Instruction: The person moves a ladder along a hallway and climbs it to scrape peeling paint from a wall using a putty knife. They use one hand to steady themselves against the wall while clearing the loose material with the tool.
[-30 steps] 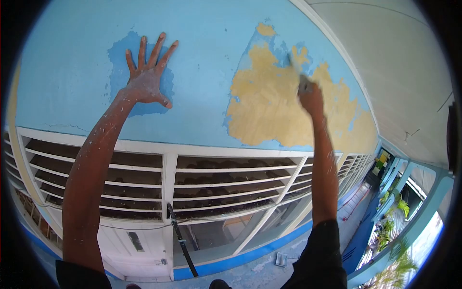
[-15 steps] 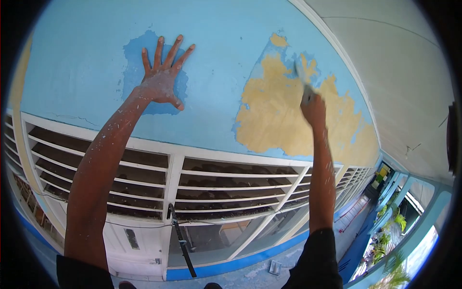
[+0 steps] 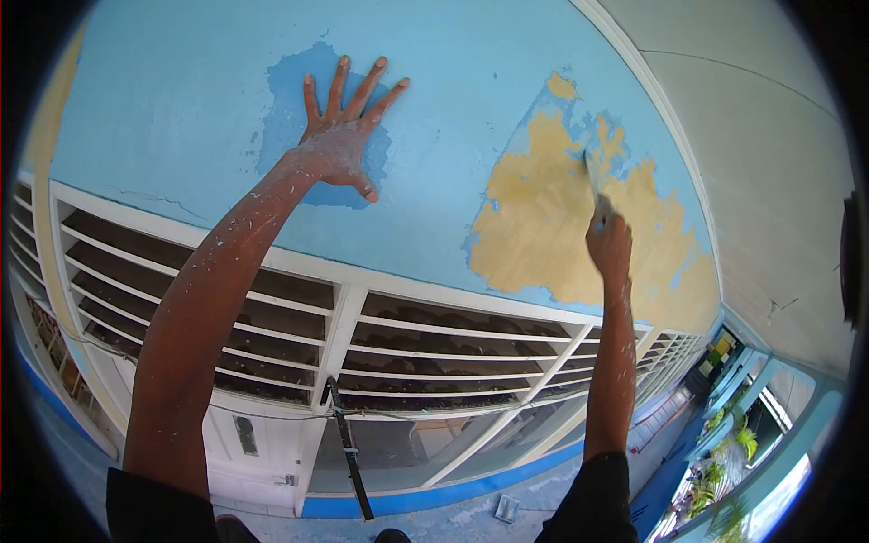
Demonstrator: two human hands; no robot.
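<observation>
My left hand lies against the light blue wall with its fingers spread, over a darker blue patch where the top paint is gone. Pale dust coats the back of this hand. On the right, my right hand is closed around a scraper, whose thin blade points up at the wall. Behind the blade is a large yellowish patch with ragged blue edges. Whether the blade touches the wall is hard to tell.
Below the wall run white louvred openings and a white door. A black pole leans there, with a cable across it. A small tray sits on the floor. The ceiling slopes at right, above plants.
The view has shifted, so the wall appears farther right. My right hand and the scraper sit a little lower against the yellowish patch. My left hand stays on the darker patch.
</observation>
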